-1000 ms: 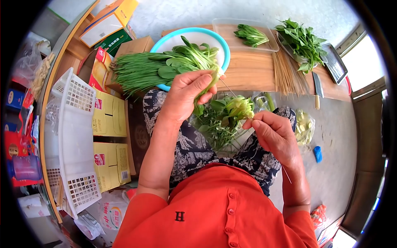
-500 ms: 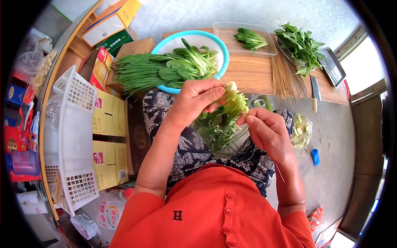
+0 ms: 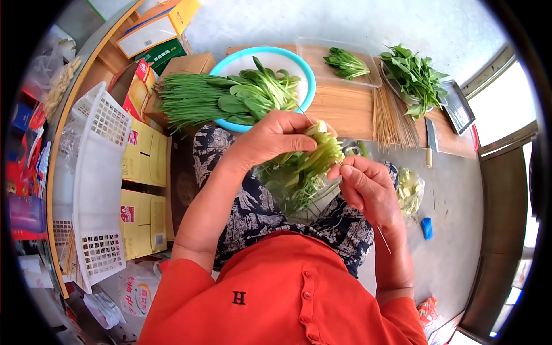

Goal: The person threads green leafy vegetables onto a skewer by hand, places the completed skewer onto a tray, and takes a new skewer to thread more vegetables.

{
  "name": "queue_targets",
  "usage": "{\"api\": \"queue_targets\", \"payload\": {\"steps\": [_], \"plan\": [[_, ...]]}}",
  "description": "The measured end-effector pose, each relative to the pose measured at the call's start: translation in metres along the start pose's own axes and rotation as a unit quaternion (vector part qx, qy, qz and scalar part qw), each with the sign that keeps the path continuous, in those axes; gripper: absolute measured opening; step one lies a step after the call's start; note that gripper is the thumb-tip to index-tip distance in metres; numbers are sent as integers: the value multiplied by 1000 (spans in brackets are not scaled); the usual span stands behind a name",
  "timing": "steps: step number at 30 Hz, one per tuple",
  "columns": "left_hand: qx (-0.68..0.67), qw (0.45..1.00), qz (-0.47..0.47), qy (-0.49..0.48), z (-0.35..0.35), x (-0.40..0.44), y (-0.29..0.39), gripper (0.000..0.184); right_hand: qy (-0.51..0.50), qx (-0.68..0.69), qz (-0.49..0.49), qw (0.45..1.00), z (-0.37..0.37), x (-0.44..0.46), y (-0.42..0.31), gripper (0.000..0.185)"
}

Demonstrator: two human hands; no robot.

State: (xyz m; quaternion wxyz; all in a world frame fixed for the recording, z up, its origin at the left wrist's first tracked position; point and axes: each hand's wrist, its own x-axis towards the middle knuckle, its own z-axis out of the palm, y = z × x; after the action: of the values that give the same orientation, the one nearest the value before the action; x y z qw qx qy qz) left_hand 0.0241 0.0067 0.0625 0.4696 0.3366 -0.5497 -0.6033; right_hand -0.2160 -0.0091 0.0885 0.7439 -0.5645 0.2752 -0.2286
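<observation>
My left hand (image 3: pixel 275 138) is closed around the pale stem ends of a bunch of leafy greens (image 3: pixel 326 150), held above my lap. A thin skewer (image 3: pixel 384 240) runs through the stems; its far end sticks out above my left fingers. My right hand (image 3: pixel 369 185) pinches this skewer on the near side of the bunch, and its tail shows below my right wrist. The leaves hang down over loose green stalks (image 3: pixel 302 192) in what looks like a clear plastic bag between my knees.
A blue-rimmed basin (image 3: pixel 310 86) holds chives and greens on the wooden board (image 3: pixel 342 112). Right of it are a clear tray (image 3: pixel 310 49), loose skewers (image 3: pixel 386 109), a bowl of leaves (image 3: pixel 415 77) and a knife (image 3: pixel 430 135). White crates (image 3: pixel 95 184) and boxes (image 3: pixel 144 155) stand left.
My left fingers have shifted from a pinch near the skewer's far end to a wider hold across the stems. My right hand keeps its pinch on the skewer. The camera view has moved slightly.
</observation>
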Motion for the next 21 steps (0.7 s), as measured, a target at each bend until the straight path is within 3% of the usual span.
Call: {"api": "queue_targets", "payload": {"steps": [7, 10, 11, 15, 16, 18, 21], "plan": [[-16, 999, -8, -40, -5, 2, -25, 35, 9, 0, 43, 999, -20, -13, 22, 25], [70, 993, -45, 82, -51, 10, -35, 34, 35, 10, 38, 999, -33, -18, 29, 25], [109, 979, -65, 158, -69, 15, -38, 27, 38, 13, 37, 999, -38, -19, 30, 25], [390, 888, -42, 240, -133, 45, -61, 17, 71, 25, 39, 996, -51, -21, 38, 24], [391, 888, -43, 240, -138, 54, -64, 17, 78, 26, 39, 996, -53, -20, 39, 24], [556, 811, 19, 181, -144, 76, -78, 17, 89, 26, 38, 995, -56, -18, 40, 24], [657, 745, -45, 101, -149, 102, -99, 18, 102, 21, 49, 993, -57, -15, 41, 24]]}}
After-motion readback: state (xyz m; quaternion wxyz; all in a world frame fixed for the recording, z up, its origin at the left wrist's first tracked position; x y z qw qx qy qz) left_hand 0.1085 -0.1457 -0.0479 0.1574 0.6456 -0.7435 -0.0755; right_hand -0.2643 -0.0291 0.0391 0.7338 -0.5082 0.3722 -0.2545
